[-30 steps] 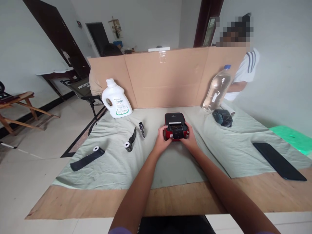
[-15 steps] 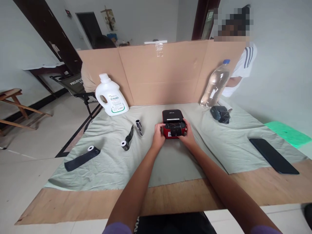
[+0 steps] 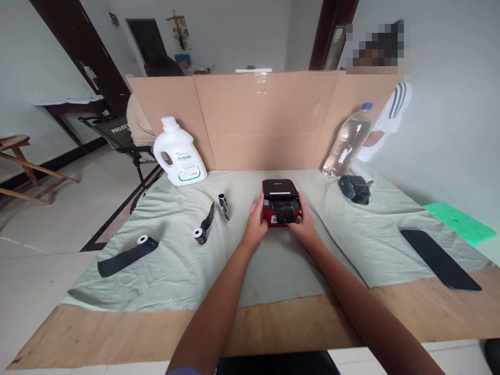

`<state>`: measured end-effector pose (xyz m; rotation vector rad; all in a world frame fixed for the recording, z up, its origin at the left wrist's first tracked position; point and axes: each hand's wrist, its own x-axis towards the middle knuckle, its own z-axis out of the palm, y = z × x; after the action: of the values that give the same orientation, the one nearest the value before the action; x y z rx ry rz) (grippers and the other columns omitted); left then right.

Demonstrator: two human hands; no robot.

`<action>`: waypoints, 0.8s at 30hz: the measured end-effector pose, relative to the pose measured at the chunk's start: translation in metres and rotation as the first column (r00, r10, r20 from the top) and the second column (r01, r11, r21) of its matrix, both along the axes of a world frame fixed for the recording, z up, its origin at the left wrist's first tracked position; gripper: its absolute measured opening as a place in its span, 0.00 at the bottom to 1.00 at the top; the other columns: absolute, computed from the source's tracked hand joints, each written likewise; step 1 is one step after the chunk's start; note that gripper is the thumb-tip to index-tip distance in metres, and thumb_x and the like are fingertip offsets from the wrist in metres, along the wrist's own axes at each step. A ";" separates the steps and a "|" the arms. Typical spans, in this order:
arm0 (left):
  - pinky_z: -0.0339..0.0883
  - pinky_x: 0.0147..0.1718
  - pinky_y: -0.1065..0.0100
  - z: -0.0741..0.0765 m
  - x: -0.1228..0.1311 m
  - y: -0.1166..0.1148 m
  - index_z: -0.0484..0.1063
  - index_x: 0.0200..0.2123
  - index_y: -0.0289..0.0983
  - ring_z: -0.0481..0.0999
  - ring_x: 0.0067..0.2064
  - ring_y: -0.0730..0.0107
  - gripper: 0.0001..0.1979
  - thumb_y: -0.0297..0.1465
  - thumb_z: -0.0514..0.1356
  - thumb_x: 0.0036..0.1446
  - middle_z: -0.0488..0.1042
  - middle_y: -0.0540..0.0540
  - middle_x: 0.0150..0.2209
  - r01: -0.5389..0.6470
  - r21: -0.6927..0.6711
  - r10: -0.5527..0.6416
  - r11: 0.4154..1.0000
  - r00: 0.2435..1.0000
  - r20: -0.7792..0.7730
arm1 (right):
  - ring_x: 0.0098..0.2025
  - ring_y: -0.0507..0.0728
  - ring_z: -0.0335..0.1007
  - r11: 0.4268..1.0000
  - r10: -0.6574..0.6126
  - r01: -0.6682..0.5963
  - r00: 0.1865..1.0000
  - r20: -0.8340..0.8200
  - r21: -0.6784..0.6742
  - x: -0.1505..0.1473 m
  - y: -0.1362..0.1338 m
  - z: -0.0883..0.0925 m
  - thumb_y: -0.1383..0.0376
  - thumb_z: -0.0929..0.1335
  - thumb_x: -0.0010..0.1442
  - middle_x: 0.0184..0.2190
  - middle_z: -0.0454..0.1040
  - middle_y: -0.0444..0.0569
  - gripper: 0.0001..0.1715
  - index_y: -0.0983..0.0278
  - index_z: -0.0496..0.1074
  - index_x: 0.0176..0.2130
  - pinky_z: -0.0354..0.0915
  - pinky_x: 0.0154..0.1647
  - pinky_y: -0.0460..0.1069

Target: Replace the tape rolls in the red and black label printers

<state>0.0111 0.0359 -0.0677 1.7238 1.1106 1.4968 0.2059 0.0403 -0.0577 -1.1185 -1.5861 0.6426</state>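
A small red and black label printer [image 3: 280,187] rests on the grey-green cloth in front of me, its black lid tilted back. A strip of black paper [image 3: 285,213] hangs out over its front. My left hand [image 3: 257,221] is closed against the printer's left side, thumb near the front corner. On the opposite side, my right hand [image 3: 305,224] grips the right wall, with its thumb at the lower front edge. Left of the hands lie a small dark roll [image 3: 223,205], a black roll with an unwound tail [image 3: 200,236], and a larger black roll [image 3: 128,256] partly unrolled.
A white detergent jug [image 3: 182,153] and a clear bottle with a blue cap [image 3: 347,140] stand before a cardboard screen [image 3: 265,120]. To the right are a dark device [image 3: 353,188] and a black phone [image 3: 441,259]. A person in a white sleeve [image 3: 396,107] is behind.
My left fingers have come down from the printer's upper left edge to lie along its side. The right hand keeps its hold. The camera view has shifted slightly.
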 end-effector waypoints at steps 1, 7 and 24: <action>0.51 0.70 0.53 0.000 0.000 0.000 0.51 0.72 0.45 0.57 0.70 0.56 0.49 0.17 0.54 0.46 0.61 0.47 0.69 -0.001 0.000 0.001 1.000 1.000 -0.002 | 0.66 0.70 0.62 1.000 0.003 -0.003 1.000 -0.002 -0.002 0.000 0.000 -0.001 0.56 0.73 0.52 0.70 0.57 0.59 0.59 0.62 0.47 0.74 0.67 0.62 0.60; 0.49 0.71 0.52 0.002 0.000 -0.001 0.50 0.73 0.44 0.56 0.71 0.56 0.49 0.16 0.53 0.46 0.59 0.47 0.70 -0.006 0.025 0.006 1.000 1.000 -0.025 | 0.68 0.70 0.60 1.000 0.023 -0.023 0.999 -0.036 -0.003 0.000 0.000 -0.002 0.53 0.74 0.53 0.72 0.53 0.58 0.60 0.61 0.46 0.74 0.69 0.61 0.61; 0.48 0.72 0.53 0.004 0.000 -0.002 0.51 0.73 0.45 0.57 0.71 0.55 0.50 0.16 0.53 0.44 0.61 0.48 0.69 0.005 0.015 -0.006 1.000 1.000 0.026 | 0.72 0.69 0.52 0.998 -0.027 0.025 0.999 0.031 0.049 -0.003 0.001 -0.008 0.53 0.74 0.52 0.73 0.50 0.59 0.64 0.62 0.41 0.74 0.57 0.69 0.66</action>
<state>0.0115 0.0339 -0.0634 1.7112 1.0830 1.5242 0.2031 0.0418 -0.0657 -1.1162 -1.6033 0.5689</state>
